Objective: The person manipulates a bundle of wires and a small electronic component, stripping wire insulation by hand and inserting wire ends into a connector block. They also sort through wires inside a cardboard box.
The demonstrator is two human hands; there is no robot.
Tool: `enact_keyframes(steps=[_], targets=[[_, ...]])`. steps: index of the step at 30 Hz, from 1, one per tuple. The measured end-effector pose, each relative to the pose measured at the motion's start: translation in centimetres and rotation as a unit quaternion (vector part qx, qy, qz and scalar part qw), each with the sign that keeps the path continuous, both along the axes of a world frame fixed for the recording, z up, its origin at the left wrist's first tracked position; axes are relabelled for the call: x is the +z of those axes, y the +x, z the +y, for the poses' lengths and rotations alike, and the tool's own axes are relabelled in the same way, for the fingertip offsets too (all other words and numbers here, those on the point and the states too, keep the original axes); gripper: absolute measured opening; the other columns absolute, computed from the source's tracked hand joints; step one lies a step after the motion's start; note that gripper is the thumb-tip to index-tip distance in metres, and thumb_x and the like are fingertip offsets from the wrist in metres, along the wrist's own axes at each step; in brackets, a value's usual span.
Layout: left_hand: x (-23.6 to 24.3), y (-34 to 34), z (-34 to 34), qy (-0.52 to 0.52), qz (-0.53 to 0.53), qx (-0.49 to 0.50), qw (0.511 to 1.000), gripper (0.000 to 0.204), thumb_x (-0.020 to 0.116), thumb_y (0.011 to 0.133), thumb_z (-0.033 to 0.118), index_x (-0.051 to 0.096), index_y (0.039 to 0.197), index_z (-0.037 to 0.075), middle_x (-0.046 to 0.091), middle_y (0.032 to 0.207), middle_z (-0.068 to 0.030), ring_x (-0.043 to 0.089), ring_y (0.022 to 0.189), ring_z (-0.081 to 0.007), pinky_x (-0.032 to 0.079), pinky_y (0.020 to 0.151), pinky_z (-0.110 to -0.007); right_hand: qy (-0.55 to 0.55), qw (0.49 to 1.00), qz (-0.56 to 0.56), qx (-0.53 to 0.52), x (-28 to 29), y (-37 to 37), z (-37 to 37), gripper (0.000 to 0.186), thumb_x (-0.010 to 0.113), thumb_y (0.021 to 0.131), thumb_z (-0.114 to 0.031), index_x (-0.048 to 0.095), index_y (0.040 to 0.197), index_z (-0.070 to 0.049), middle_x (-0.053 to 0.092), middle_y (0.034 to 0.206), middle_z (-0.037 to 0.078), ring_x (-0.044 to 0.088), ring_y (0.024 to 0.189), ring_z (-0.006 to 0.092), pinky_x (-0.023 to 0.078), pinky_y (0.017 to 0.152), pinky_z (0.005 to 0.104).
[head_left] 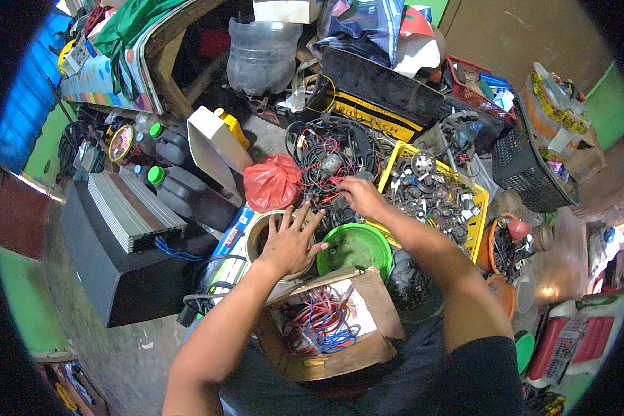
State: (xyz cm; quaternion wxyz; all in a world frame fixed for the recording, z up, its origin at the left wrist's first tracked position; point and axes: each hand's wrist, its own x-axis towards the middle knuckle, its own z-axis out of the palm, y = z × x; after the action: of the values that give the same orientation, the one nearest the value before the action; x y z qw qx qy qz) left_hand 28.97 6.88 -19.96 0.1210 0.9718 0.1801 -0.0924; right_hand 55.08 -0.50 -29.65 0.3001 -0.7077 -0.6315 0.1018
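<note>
My left hand (288, 244) is open, its fingers spread across the top of a round white bucket (252, 232), most of whose inside it hides. My right hand (362, 197) reaches to the near edge of a tangled heap of black cables (359, 144). Its fingers are drawn together beside a small red piece, and what they pinch is too small to make out. Between my arms sits a green basin (367, 243). Closer to me, an opened cardboard box (367, 347) contains red and blue wires (322, 319). A knotted red plastic bag (273, 183) lies beyond my left hand.
Right of the cables stands a yellow crate (480, 215) filled with small metal parts. A black speaker box (128, 277) bearing a silver finned amplifier (135, 208) is at left, near dark jugs with green caps (194, 197). A black basket (530, 170) stands at right.
</note>
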Motion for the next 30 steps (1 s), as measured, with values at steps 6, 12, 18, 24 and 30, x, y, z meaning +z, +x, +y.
enact_keyframes(steps=[6,12,18,24,30], targets=[[0.4,0.3,0.2,-0.062,-0.085,0.039,0.994,0.079,0.055,0.096,0.047,0.017,0.157,0.016,0.029,0.156,-0.0216,0.034,0.14,-0.0448,0.035,0.108,-0.061,0.002,0.928,0.372,-0.032,5.0,-3.9,-1.2,0.036,0.054,0.093,0.005,0.057,0.127,-0.004,0.066,0.103,0.015,0.069,0.083,0.0226,0.056,0.074,0.034],[3.0,1.6,-0.5,-0.311,-0.305,0.133,0.89,0.058,0.062,0.096,0.015,0.029,0.143,0.004,0.06,0.122,-0.0272,0.063,0.114,-0.0348,0.048,0.095,-0.043,0.012,0.847,0.528,-0.063,13.8,-6.5,-3.8,0.048,0.057,0.095,0.003,0.044,0.141,-0.005,0.065,0.105,0.015,0.069,0.085,0.0192,0.058,0.077,0.0304],[7.2,1.7,-1.5,-0.465,-0.398,0.16,0.774,0.034,0.055,0.1,0.007,0.045,0.132,0.004,0.072,0.086,-0.0122,0.068,0.074,-0.0136,0.053,0.066,-0.029,0.008,0.911,0.411,-0.036,17.7,-6.8,-5.6,0.022,0.063,0.094,-0.003,0.061,0.114,0.006,0.07,0.097,0.011,0.07,0.083,0.0154,0.057,0.072,0.0282],[10.9,-1.2,-2.3,-0.54,-0.45,0.203,0.682,0.03,0.051,0.103,0.011,0.051,0.128,-0.004,0.073,0.093,-0.0172,0.071,0.076,-0.0202,0.057,0.067,-0.03,0.05,0.896,0.432,-0.091,24.1,-9.3,-7.2,0.019,0.06,0.096,-0.005,0.057,0.112,0.004,0.068,0.09,0.013,0.07,0.077,0.0203,0.062,0.061,0.0328],[15.0,-5.0,-5.6,-0.578,-0.436,0.24,0.647,0.028,0.053,0.102,0.014,0.054,0.126,-0.001,0.071,0.1,-0.0172,0.071,0.077,-0.0224,0.06,0.069,-0.035,0.097,0.899,0.418,-0.09,27.5,-12.3,-9.8,0.021,0.062,0.095,-0.004,0.057,0.113,0.004,0.065,0.093,0.013,0.07,0.075,0.02,0.063,0.062,0.0326]])
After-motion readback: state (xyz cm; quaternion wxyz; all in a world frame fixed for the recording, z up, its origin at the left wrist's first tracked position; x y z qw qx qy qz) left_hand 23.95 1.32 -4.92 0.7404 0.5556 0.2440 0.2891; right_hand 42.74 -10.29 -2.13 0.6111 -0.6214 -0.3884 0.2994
